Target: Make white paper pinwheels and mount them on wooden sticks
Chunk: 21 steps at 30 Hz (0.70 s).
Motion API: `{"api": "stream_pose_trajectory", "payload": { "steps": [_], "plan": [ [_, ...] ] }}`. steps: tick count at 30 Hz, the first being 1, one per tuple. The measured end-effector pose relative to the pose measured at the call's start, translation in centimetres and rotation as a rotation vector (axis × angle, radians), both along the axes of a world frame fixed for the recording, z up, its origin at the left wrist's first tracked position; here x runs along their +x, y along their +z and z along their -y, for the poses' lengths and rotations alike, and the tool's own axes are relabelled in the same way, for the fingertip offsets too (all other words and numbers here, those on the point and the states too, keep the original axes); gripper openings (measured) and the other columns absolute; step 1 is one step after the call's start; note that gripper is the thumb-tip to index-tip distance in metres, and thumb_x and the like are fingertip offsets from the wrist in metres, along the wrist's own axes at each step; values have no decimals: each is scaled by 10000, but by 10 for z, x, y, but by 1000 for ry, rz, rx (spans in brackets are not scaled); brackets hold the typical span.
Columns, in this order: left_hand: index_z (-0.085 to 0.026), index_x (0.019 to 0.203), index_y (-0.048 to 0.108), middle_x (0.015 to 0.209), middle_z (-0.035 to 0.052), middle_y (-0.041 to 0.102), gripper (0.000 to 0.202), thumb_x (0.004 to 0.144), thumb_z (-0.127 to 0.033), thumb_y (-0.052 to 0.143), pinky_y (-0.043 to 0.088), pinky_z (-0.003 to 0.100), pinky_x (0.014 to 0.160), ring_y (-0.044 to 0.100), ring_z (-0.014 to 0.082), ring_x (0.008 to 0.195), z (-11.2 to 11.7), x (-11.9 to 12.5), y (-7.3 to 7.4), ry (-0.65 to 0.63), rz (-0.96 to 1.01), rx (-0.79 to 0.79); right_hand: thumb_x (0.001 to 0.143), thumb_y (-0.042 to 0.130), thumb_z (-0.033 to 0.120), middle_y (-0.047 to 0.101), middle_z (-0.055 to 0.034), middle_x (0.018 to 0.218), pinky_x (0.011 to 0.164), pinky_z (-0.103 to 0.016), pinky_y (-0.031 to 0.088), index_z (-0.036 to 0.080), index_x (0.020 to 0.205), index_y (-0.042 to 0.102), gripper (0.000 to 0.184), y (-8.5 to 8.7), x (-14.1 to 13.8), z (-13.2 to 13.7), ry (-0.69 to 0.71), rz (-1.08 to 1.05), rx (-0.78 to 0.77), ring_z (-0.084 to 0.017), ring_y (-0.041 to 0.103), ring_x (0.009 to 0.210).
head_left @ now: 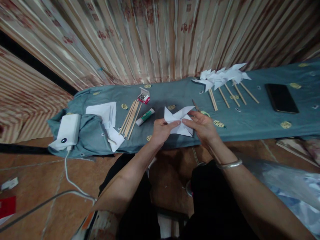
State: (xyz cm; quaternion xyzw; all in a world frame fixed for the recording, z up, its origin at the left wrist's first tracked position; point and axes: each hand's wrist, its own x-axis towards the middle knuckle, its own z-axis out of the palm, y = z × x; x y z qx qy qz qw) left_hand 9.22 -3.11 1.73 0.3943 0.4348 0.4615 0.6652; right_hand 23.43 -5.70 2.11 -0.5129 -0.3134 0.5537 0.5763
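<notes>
A white paper pinwheel (184, 129) with folded blades is held over the front part of the cloth-covered bench. My left hand (162, 129) pinches it from the left, thumb pressed on the paper near its centre. From the right, my right hand (202, 126) grips it with the thumb near the centre and fingers behind a blade. Just left of my hands lies a green and white glue stick (145, 117). Beyond my right hand, scissors (196, 105) are partly hidden by it. Whether a pin sits at the pinwheel's centre is hidden by the thumbs.
Wooden sticks (130, 119) and an open small box of pins (143, 96) lie to the left, with white paper sheets (112, 115) and a white power bank (68, 128) beyond. Several finished pinwheels on sticks (221, 80) and a black phone (281, 98) are at right.
</notes>
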Motion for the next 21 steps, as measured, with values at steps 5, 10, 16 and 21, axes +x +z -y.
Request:
{"api": "stream_pose_trajectory", "payload": {
  "steps": [5, 10, 16, 21],
  "plan": [
    [-144, 639, 739, 640, 16, 718, 267, 470, -307, 866, 469, 260, 610, 595, 124, 566, 1, 0, -1, -3, 7, 7, 497, 893, 350, 745, -9, 794, 717, -380, 581, 211, 958, 649, 540, -4, -4, 0, 27, -44, 21, -206, 702, 694],
    [-144, 646, 740, 654, 22, 723, 312, 450, -344, 877, 483, 268, 624, 607, 131, 578, 0, 0, -4, -13, 13, 21, 500, 889, 329, 742, -16, 802, 741, -399, 583, 207, 962, 643, 538, -4, -5, -1, 38, -43, 23, -224, 708, 725],
    [-142, 701, 750, 692, 25, 730, 283, 507, -315, 862, 489, 276, 657, 625, 139, 621, -3, -4, -6, -4, -30, 63, 480, 899, 323, 734, -6, 763, 726, -396, 584, 202, 923, 641, 526, -4, -6, -2, 35, -29, 27, -215, 697, 689],
    [-144, 680, 739, 665, 14, 716, 225, 541, -290, 839, 475, 263, 631, 609, 129, 598, -4, -5, -7, 21, -51, 63, 495, 895, 343, 733, -11, 769, 745, -403, 579, 202, 925, 641, 520, -7, -6, -2, 45, -5, 40, -226, 705, 723]
  ]
}}
